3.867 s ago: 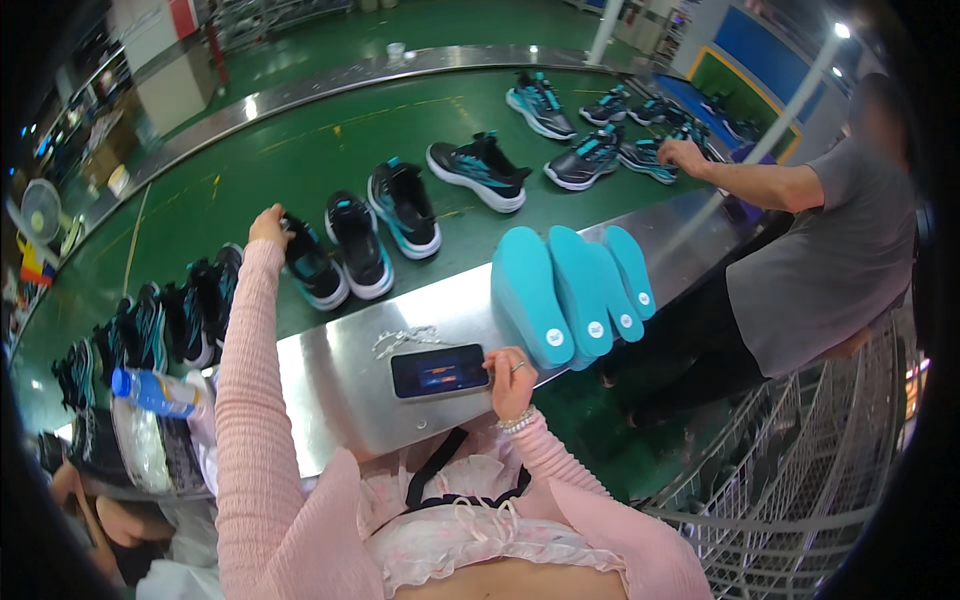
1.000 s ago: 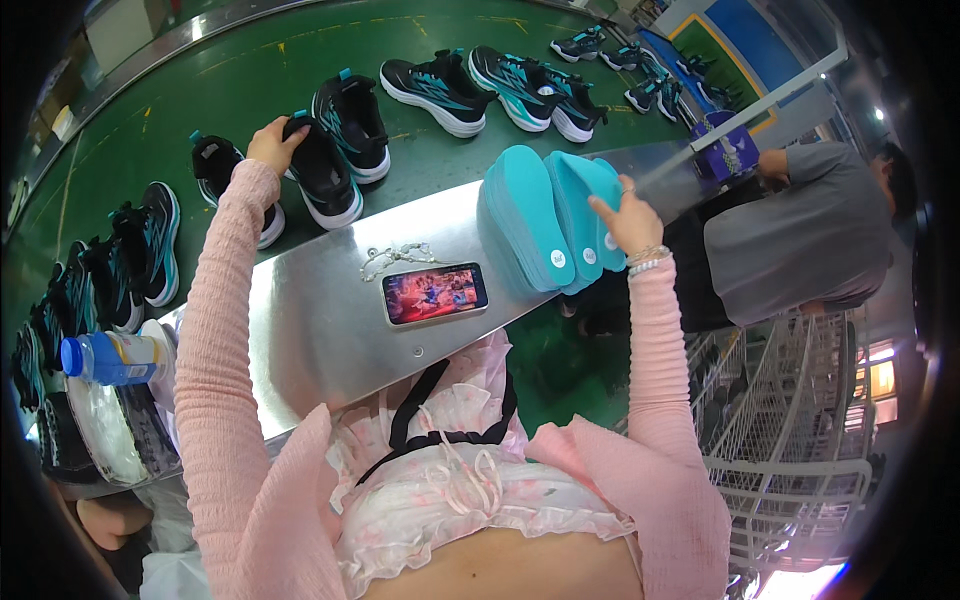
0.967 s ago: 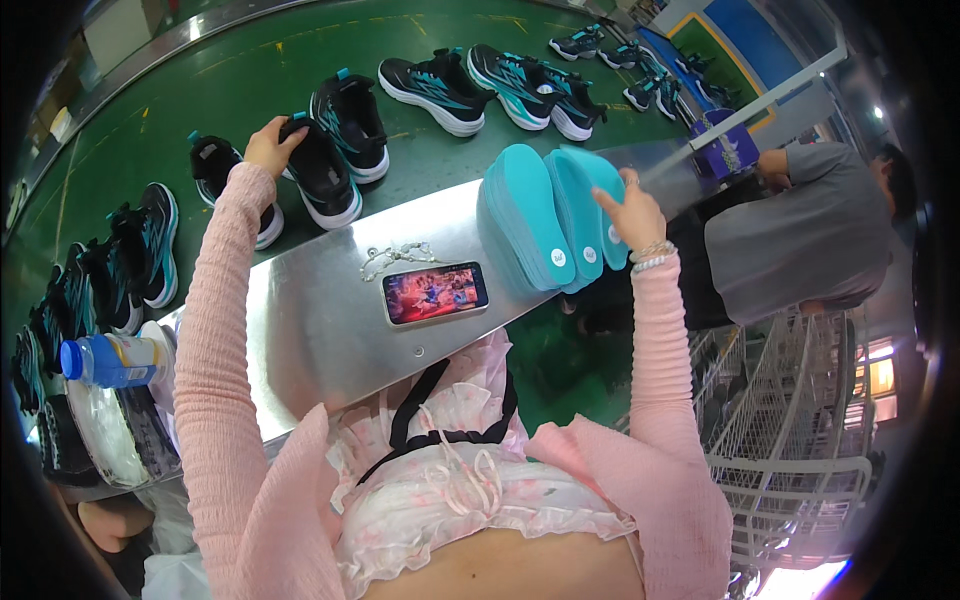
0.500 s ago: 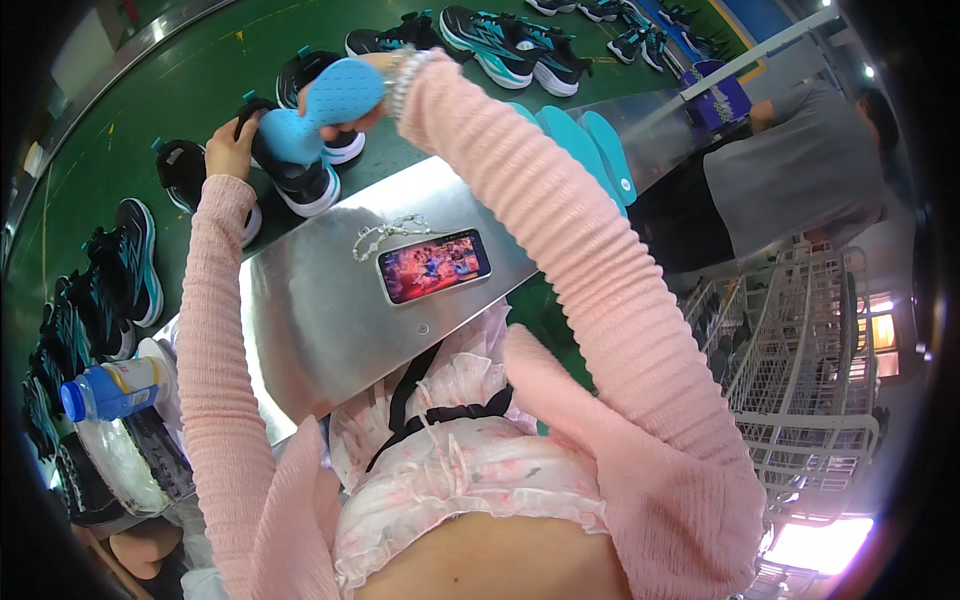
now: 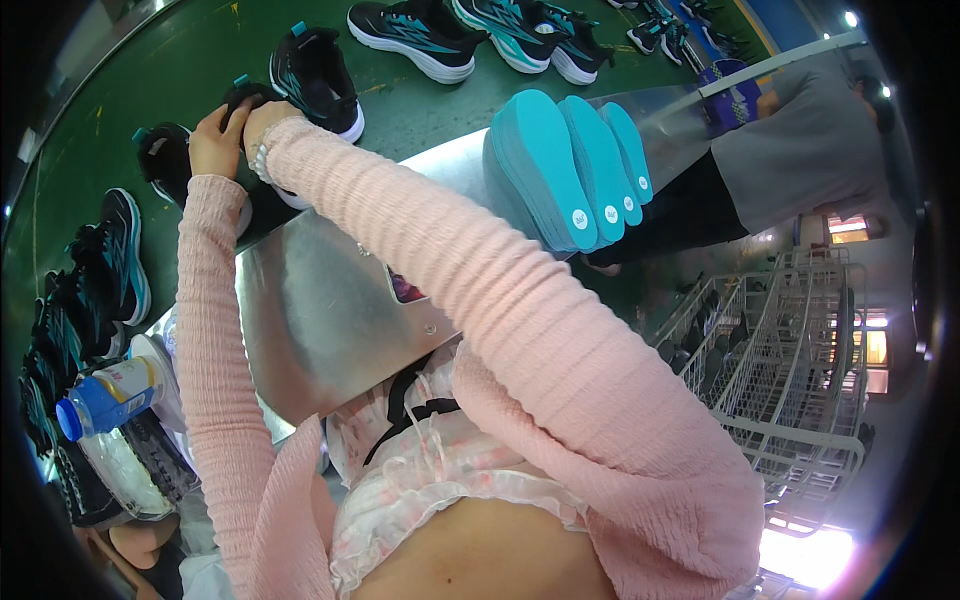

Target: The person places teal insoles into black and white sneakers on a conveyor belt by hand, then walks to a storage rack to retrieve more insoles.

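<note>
A black sneaker (image 5: 250, 95) with a teal heel loop stands at the green conveyor's near edge, mostly covered by my hands. My left hand (image 5: 215, 148) grips its collar, thumb and fingers closed on the edge. Over the shoe's opening is my right hand (image 5: 266, 122), back up, with its fingers hidden inside or behind the collar. No blue insole shows now. Another black sneaker (image 5: 315, 75) stands just right of my hands, and one more (image 5: 165, 160) is to the left. Stacks of teal insoles (image 5: 540, 160) lie on the metal table, right of my right forearm.
The metal table (image 5: 320, 330) spans the front, with a phone (image 5: 405, 289) partly under my right arm. A blue-capped bottle (image 5: 110, 398) is at the left. More sneakers (image 5: 415, 38) line the green belt (image 5: 410, 110). White wire racks (image 5: 790, 350) and a person in grey (image 5: 780, 170) are at right.
My right hand has moved left and down to the shoe, and the blue insole it held has gone from sight. My right forearm now covers most of the phone. The sneakers have shifted.
</note>
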Available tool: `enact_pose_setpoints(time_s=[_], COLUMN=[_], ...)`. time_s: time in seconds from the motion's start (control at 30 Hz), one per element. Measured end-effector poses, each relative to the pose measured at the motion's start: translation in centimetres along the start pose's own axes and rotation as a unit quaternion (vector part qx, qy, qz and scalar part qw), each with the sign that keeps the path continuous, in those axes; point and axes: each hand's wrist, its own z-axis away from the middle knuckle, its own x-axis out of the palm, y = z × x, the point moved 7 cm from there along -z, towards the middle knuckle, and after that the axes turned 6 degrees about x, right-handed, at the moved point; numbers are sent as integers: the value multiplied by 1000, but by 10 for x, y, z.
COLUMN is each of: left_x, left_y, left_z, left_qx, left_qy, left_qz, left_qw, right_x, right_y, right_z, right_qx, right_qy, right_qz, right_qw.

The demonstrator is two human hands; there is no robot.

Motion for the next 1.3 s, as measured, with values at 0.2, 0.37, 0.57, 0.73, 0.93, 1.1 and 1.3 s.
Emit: enact_pose_setpoints(time_s=[0.2, 0.37, 0.57, 0.73, 0.93, 1.1, 1.3], left_x=[-5, -6, -20, -44, 25, 47, 29], left_y=[-11, 2, -13, 65, 61, -5, 40], left_z=[0, 6, 10, 26, 25, 31, 40], left_qx=[-7, -11, -7, 175, -70, -228, -24], left_qy=[38, 7, 46, 148, -333, -492, -543], left_qz=[-36, -43, -75, -116, -344, -321, -405], left_qw=[999, 999, 996, 967, 875, 777, 735], right_x=[23, 18, 20, -66, -26, -50, -64], right_y=[-8, -26, -38, 28, 79, 108, 173], right_z=[-25, 1, 20, 58, 22, 7, -12], right_qx=[23, -133, -228, -67, -25, -22, 48], right_qy=[-49, -124, -66, 151, 32, 26, -5], right_qz=[-11, 162, 231, -74, 31, 103, 180], right_qw=[998, 970, 944, 984, 999, 994, 982])
